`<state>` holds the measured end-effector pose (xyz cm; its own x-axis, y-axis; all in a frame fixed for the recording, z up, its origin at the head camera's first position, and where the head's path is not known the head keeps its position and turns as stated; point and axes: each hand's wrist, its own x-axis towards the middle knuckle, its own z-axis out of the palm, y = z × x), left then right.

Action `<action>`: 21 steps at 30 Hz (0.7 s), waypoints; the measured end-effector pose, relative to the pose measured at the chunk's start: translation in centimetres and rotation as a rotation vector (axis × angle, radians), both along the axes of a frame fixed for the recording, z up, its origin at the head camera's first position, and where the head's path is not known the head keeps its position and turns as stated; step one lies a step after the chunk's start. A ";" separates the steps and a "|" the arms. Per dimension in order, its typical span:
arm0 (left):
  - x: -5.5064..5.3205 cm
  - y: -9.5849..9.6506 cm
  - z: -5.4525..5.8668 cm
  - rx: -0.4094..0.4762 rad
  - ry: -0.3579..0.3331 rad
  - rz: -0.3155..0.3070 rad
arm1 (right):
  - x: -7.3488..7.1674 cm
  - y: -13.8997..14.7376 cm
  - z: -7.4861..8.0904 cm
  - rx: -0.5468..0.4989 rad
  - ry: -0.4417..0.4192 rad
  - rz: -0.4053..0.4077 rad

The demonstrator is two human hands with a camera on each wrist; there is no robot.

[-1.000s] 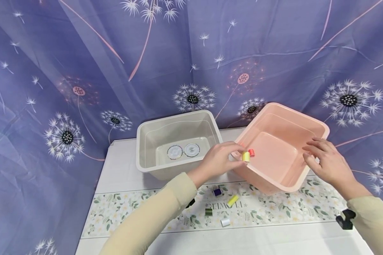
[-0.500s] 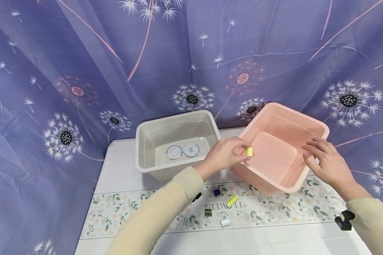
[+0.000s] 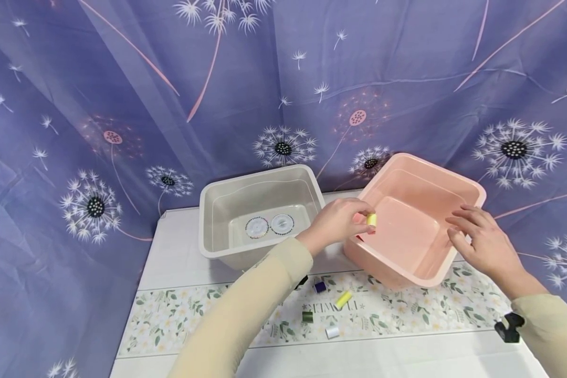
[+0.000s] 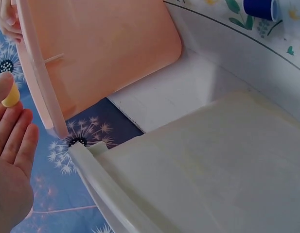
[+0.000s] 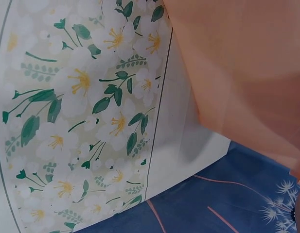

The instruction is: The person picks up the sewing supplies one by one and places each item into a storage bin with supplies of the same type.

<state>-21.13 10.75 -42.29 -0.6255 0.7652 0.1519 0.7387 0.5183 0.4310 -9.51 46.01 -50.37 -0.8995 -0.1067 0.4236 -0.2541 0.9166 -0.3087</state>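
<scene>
My left hand [image 3: 336,221] pinches a yellow thread spool [image 3: 371,220] above the left corner of the pink bin [image 3: 391,253]. In the left wrist view the same yellow spool [image 4: 11,96] shows between thumb and fingers, the other fingers [image 4: 24,151] extended. A bit of red [image 3: 371,231] shows just under the spool, mostly hidden by the hand. At the bin's right rim my right hand [image 3: 486,245] lies with fingers loosely bent over the edge, holding nothing visible.
A grey bin [image 3: 260,252] to the left contains two round pin wheels [image 3: 257,227]. On the floral table strip lie a dark blue spool [image 3: 319,287], another yellow spool [image 3: 343,300], a green spool [image 3: 307,317] and a white spool [image 3: 332,332]. A patterned curtain [image 3: 217,105] hangs behind.
My left hand has moved slightly right and up with the yellow spool, farther over the pink bin, covering most of the red piece. My right hand stays put.
</scene>
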 end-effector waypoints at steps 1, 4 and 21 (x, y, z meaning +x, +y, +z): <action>-0.1 0.2 0.0 -0.010 -0.002 -0.002 | 0.0 0.0 0.0 0.000 0.002 0.001; -0.5 0.8 -0.2 -0.038 0.000 -0.009 | 0.0 0.0 0.0 -0.002 0.005 0.002; -1.5 2.8 -0.9 -0.119 -0.030 -0.059 | -0.2 0.1 -0.2 -0.001 0.021 0.014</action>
